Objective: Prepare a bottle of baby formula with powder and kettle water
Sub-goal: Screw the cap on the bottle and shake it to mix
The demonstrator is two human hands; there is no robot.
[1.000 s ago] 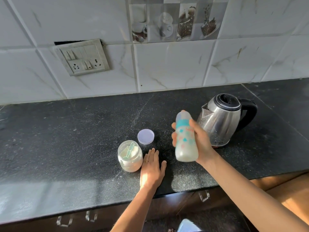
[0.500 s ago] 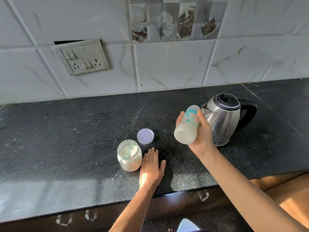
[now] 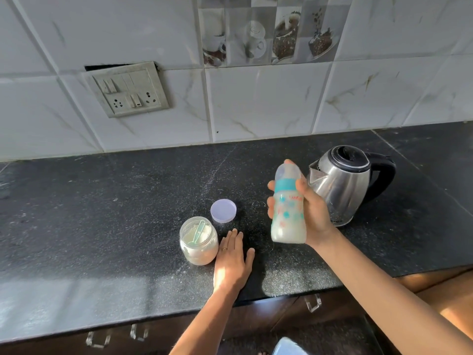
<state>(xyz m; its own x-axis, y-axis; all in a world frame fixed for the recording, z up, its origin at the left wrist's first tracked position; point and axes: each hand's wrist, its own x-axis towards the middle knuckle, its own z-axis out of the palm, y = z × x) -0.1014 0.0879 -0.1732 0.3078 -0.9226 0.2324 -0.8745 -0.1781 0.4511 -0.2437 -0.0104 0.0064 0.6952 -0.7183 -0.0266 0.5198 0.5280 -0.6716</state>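
My right hand (image 3: 311, 213) grips the baby bottle (image 3: 288, 208), held almost upright above the black counter (image 3: 102, 213); it has a teal collar, a clear cap and milky liquid inside. Behind it stands the steel kettle (image 3: 343, 185) with a black lid and handle. My left hand (image 3: 231, 262) lies flat on the counter, fingers apart, holding nothing. Just left of that hand sits the open powder jar (image 3: 198, 240) with a green scoop (image 3: 197, 230) inside. The jar's pale lid (image 3: 223, 210) lies flat behind it.
A tiled wall with a switch and socket plate (image 3: 128, 90) rises behind the counter. Cabinet handles (image 3: 313, 302) show under the front edge of the counter.
The bottle swung from upright to tilted toward the kettle and is now back near upright in my right hand. My left hand has stayed flat on the counter.
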